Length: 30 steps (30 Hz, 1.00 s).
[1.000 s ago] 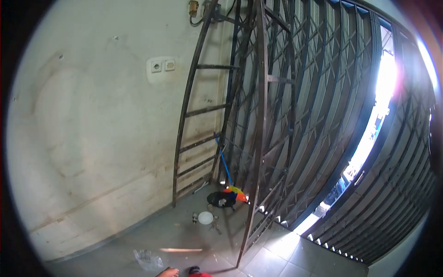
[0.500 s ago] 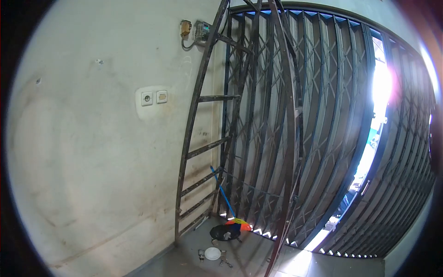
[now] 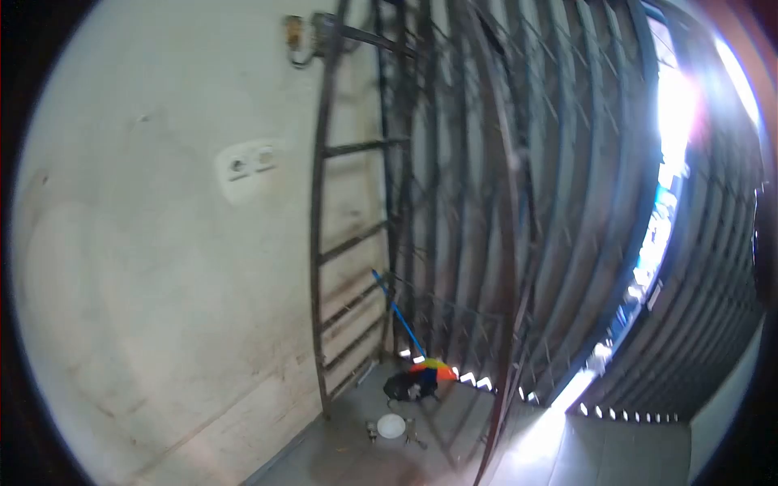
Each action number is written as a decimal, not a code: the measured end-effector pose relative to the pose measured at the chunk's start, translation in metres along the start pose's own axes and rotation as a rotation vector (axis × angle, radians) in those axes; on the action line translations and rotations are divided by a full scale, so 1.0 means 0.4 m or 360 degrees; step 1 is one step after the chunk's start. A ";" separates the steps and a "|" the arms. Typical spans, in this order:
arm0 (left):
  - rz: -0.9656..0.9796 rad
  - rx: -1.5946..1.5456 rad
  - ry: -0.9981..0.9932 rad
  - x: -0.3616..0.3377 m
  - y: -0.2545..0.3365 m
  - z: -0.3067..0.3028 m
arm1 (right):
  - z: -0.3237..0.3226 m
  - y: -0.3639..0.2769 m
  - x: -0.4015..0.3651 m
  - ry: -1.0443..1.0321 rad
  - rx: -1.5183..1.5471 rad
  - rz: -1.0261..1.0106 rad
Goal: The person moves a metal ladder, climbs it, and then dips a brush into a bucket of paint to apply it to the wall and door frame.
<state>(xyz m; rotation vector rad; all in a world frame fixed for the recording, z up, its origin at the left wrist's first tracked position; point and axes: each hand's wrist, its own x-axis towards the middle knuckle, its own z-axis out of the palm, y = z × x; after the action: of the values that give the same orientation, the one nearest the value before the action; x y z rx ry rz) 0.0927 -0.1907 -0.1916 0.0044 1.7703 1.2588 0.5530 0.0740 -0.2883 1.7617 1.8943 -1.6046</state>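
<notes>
Neither my left hand nor my right hand shows in the head view. A dark A-frame ladder [image 3: 317, 227] stands by the wall, in front of a folding metal gate [image 3: 596, 202]. On the floor near its foot lies a round white plate or lid [image 3: 391, 426]. Small items too blurred to name sit at both sides of it. Behind these is a black bag-like bundle [image 3: 399, 388]. A broom with a blue handle [image 3: 403, 320] leans in the corner, its red and yellow bristles [image 3: 439, 370] on the floor.
The left wall [image 3: 162, 267] carries a socket [image 3: 237, 168] and a switch [image 3: 265, 158]. Higher up is a meter box [image 3: 324, 34] beside the ladder. Bright light enters through a gap in the gate and falls on the tiled floor [image 3: 632, 454].
The view has tilted down and turned slightly, so the plate and broom appear higher and a little farther right. The picture is blurrier. No object has visibly moved.
</notes>
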 end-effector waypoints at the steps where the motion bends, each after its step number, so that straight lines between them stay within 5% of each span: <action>1: -0.0091 -0.0010 0.0012 -0.003 -0.064 -0.001 | 0.008 0.136 0.034 0.0015 -0.0043 -0.0056; 3: -0.0288 -0.0007 0.0035 -0.020 -0.191 -0.008 | 0.069 0.478 0.148 0.0140 -0.0144 -0.0349; 5: -0.0451 0.0013 0.0086 -0.035 -0.302 -0.011 | 0.002 0.250 -0.098 -0.0083 -0.0094 -0.0084; 6: -0.0504 0.0023 0.0115 -0.046 -0.344 -0.011 | -0.021 0.207 -0.147 0.0097 0.0320 0.0240; 10: -0.0680 0.0022 0.0138 -0.048 -0.475 0.109 | -0.112 0.336 -0.123 0.0117 0.0761 0.0527; 13: -0.0365 -0.0181 -0.0219 -0.081 -0.509 0.285 | -0.235 0.410 -0.178 0.0267 0.1035 0.0665; 16: 0.0191 0.1309 -0.0767 -0.081 -0.511 0.370 | -0.313 0.537 -0.225 0.0436 0.1217 0.0700; 18: 0.1071 0.2007 -0.1088 -0.154 -0.437 0.415 | -0.339 0.665 -0.267 0.0557 0.1337 0.0845; 19: 0.1064 0.2025 -0.1093 -0.182 -0.398 0.459 | -0.351 0.698 -0.286 0.0549 0.1352 0.0855; 21: -0.0319 0.1206 -0.0512 -0.231 -0.305 0.556 | -0.363 0.753 -0.329 0.0502 0.1367 0.1031; 26: 0.0237 0.0939 -0.1894 -0.700 0.301 0.936 | -0.348 0.904 -0.336 0.0409 0.1193 0.1181; 30: 0.0815 0.1167 -0.3012 -1.004 0.497 1.115 | -0.360 0.918 -0.295 0.0263 0.0803 0.1038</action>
<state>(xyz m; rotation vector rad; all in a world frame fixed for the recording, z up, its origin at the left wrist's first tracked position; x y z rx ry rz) 0.5260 0.0396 0.2069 1.5581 0.3387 0.3024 0.9532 0.0161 -0.3655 2.4161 0.8053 -1.7716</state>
